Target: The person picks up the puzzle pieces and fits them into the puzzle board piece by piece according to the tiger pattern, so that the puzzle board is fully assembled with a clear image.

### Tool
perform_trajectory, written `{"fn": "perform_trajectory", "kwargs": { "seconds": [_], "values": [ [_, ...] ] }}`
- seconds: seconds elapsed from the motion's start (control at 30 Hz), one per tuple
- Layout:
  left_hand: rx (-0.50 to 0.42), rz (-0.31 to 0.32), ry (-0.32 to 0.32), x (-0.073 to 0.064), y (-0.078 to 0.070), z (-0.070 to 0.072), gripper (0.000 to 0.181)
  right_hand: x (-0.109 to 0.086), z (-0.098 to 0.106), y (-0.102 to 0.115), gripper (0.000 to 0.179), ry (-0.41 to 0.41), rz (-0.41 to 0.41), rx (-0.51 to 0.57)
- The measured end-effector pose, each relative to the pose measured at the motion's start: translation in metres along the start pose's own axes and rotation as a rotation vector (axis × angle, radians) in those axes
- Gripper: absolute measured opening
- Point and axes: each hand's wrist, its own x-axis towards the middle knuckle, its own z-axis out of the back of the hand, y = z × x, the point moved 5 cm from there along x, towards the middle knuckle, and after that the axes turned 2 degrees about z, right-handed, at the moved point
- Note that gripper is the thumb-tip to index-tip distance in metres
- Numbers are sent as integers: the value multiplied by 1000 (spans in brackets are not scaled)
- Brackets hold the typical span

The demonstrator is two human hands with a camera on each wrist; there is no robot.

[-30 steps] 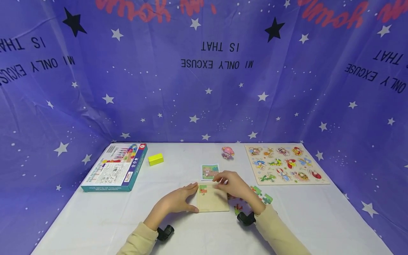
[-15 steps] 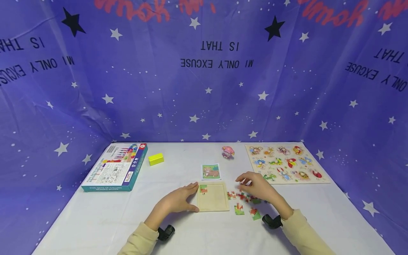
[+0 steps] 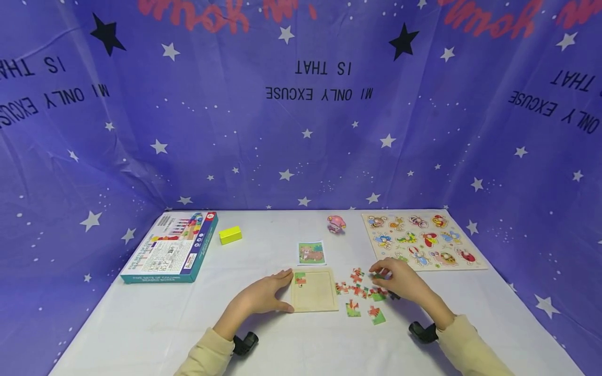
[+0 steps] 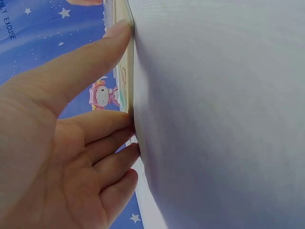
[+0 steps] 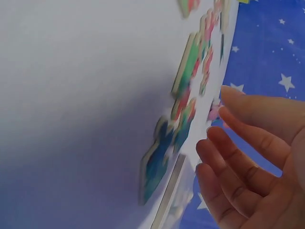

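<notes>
My left hand [image 3: 264,293] touches the left edge of a square wooden puzzle tray [image 3: 314,303]. In the left wrist view, thumb and fingertips [image 4: 125,29] rest along the tray's edge, spread apart. A puzzle piece [image 3: 299,278], green and red, lies in the tray's far left corner. To the right, my right hand [image 3: 403,279] hovers over the right part of a loose group of jigsaw pieces [image 3: 359,291]. In the right wrist view, its fingers are loosely bent with nothing between them, above a dark blue-green piece [image 5: 157,160]. That hand hides some pieces in the head view.
Behind the tray lies a small picture card [image 3: 311,253] with a bear-like animal. Farther back stands a pink figurine [image 3: 336,224]. An insect puzzle board [image 3: 425,243] lies at the back right. A yellow block [image 3: 230,235] and a flat box [image 3: 169,248] are at the left.
My right hand has moved from above the tray rightward to the loose pieces, uncovering several of them. The left hand has stayed at the tray's edge.
</notes>
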Motion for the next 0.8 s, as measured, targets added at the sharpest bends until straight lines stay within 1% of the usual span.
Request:
{"fn": "perform_trajectory", "kwargs": {
  "seconds": [0.17, 0.3, 0.4, 0.63, 0.8],
  "values": [
    [2, 4, 4, 0, 1, 0, 89, -5, 3, -11, 23, -1, -47, -32],
    [4, 11, 9, 1, 1, -1, 89, -6, 3, -16, 22, -6, -57, -55],
    [3, 14, 11, 0, 0, -1, 89, -7, 1, -17, 22, -5, -73, -48],
    [6, 12, 10, 0, 0, -1, 89, -5, -4, -20, 25, 4, -140, -36],
    [8, 14, 10, 0, 1, -2, 89, -2, -6, -20, 25, 23, -146, -11]
  ]
}}
